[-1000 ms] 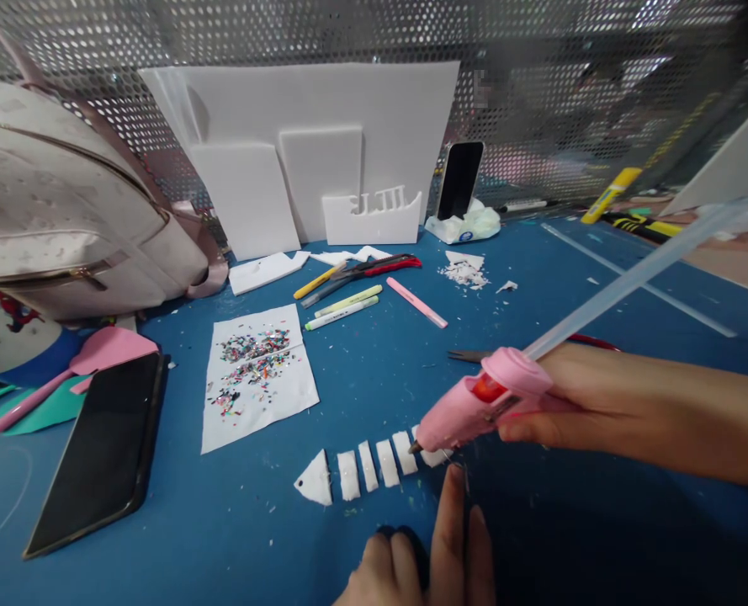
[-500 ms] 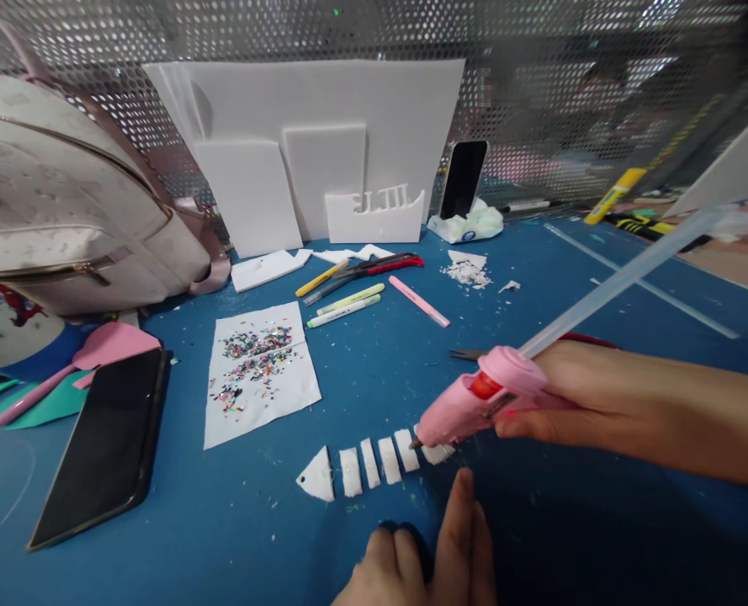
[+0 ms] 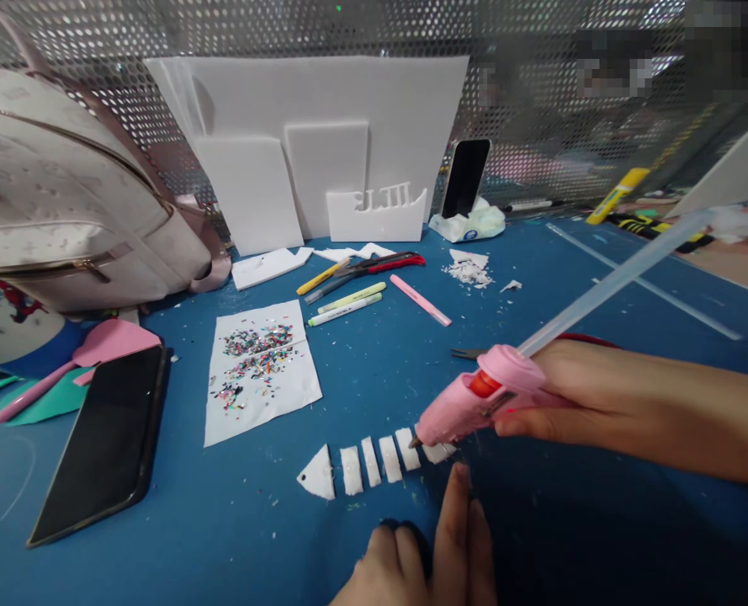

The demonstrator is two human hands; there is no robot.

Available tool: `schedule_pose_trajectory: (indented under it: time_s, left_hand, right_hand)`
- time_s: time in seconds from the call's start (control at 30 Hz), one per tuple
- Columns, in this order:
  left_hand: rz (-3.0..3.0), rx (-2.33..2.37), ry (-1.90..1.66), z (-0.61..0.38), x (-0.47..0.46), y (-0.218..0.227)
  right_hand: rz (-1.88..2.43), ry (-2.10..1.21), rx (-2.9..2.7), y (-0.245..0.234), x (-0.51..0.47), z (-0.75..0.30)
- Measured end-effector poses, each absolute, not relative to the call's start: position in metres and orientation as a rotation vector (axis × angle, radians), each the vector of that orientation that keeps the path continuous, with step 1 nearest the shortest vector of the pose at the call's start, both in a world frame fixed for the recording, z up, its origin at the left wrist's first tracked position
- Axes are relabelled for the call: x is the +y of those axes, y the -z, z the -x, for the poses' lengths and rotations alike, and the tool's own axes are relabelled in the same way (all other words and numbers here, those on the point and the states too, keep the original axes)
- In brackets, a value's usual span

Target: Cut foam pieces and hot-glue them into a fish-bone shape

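Observation:
My right hand [image 3: 554, 396] is closed around a pink hot glue gun [image 3: 455, 412], a long translucent glue stick [image 3: 607, 286] sticking out of its back. The gun's nozzle points down at a short white foam strip [image 3: 406, 450] in a fish-shaped row; whether it touches cannot be told. At the row's left end lies a triangular head piece [image 3: 320, 475] with a black dot. The right-end tail piece [image 3: 440, 454] is partly covered by the gun. My left hand [image 3: 427, 560] rests below the row, index finger stretched out close to the tail piece, holding nothing visible.
White paper [image 3: 266, 400] with colourful sequins lies left of centre, a black phone [image 3: 105, 446] beyond it. Several pens and a red cutter [image 3: 399, 263] lie further back. Scissors [image 3: 468, 353] sit behind the gun. White foam boards [image 3: 247, 194] and a backpack [image 3: 76, 202] stand behind.
My left index fingertip has shifted slightly up and left, nearer the tail piece. The glue gun stays almost still over the same strip.

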State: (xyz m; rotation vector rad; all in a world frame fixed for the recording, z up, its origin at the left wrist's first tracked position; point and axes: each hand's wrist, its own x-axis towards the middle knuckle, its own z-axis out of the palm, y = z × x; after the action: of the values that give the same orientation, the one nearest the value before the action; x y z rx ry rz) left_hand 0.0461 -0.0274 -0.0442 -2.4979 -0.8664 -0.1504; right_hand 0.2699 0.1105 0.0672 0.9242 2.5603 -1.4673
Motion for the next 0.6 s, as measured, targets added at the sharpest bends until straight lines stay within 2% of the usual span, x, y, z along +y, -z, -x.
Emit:
schedule_pose_trajectory:
  time_s: [0.6]
  left_hand:
    - [2.504,-0.866,0.180,-0.046,-0.030,0.055]
  right_hand:
    - [-0.979,1.351,2.605,-0.068,0.113,-0.271]
